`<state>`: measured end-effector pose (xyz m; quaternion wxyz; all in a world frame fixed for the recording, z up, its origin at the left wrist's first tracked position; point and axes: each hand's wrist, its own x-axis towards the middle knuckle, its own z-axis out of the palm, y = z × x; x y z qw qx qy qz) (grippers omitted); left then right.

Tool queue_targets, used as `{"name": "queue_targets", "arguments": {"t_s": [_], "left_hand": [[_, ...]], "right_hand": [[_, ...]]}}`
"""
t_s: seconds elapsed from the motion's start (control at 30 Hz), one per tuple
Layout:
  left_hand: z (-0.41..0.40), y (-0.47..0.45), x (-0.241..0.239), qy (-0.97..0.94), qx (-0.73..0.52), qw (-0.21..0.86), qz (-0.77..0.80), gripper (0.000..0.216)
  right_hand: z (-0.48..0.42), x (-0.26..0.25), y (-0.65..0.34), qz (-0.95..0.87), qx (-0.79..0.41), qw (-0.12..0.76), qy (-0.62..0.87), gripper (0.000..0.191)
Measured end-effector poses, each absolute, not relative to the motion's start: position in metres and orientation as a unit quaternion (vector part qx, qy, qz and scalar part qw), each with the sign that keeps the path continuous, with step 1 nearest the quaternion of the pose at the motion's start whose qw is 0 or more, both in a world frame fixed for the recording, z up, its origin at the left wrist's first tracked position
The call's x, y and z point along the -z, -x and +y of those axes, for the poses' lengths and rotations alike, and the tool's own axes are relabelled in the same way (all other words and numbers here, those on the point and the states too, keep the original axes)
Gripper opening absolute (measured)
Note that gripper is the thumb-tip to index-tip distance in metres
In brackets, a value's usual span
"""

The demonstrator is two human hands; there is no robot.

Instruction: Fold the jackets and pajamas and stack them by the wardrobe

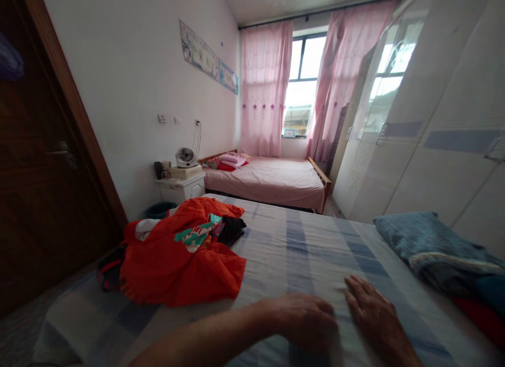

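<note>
Both my hands rest on a bed covered by a blue and white checked sheet (300, 246). My left hand (310, 319) reaches in from the lower left and lies knuckles-up on the sheet, its fingers curled down and partly blurred. My right hand (373, 314) lies flat beside it, fingers stretched toward the far end of the bed. Neither hand holds anything that I can see. A pile of clothes with a large orange garment (177, 261) on top sits to the left of my hands, apart from them.
Folded blue towels or blankets (430, 246) lie at the right edge of the bed. A second bed with a pink sheet (272, 180) stands under the curtained window. A white nightstand with a small fan (185, 159) is by the left wall. White wardrobe doors (426, 135) line the right.
</note>
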<state>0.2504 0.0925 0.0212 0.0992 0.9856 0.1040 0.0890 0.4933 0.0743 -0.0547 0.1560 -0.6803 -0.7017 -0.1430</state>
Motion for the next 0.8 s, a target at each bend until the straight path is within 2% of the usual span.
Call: {"name": "queue_targets", "arguments": {"t_s": [0.1,0.27,0.33,0.4,0.53,0.67,0.8], "left_hand": [[0.107,-0.186,-0.050,-0.957,-0.137,0.052,0.250,0.035],[0.133,-0.069,-0.079,-0.760,-0.215,-0.163,0.592,0.056],[0.139,-0.032,-0.080,-0.690,-0.243,-0.159,0.663,0.062],[0.143,-0.006,-0.079,-0.654,-0.295,-0.102,0.689,0.057],[0.152,0.013,-0.092,-0.633,-0.385,-0.020,0.671,0.025],[0.164,-0.003,-0.137,-0.590,-0.491,-0.018,0.640,0.028],[0.156,-0.065,-0.188,-0.586,-0.576,-0.026,0.569,0.032]], "right_hand": [[0.077,0.056,-0.494,-0.699,0.139,0.177,0.679,0.045],[0.083,0.066,-0.502,-0.703,0.148,0.190,0.669,0.045],[0.085,0.070,-0.505,-0.715,0.153,0.183,0.657,0.044],[0.085,0.072,-0.506,-0.727,0.159,0.173,0.645,0.042],[0.084,0.072,-0.505,-0.728,0.179,0.159,0.642,0.044],[0.081,0.070,-0.504,-0.732,0.190,0.160,0.635,0.045],[0.083,0.069,-0.503,-0.721,0.180,0.181,0.644,0.044]]}}
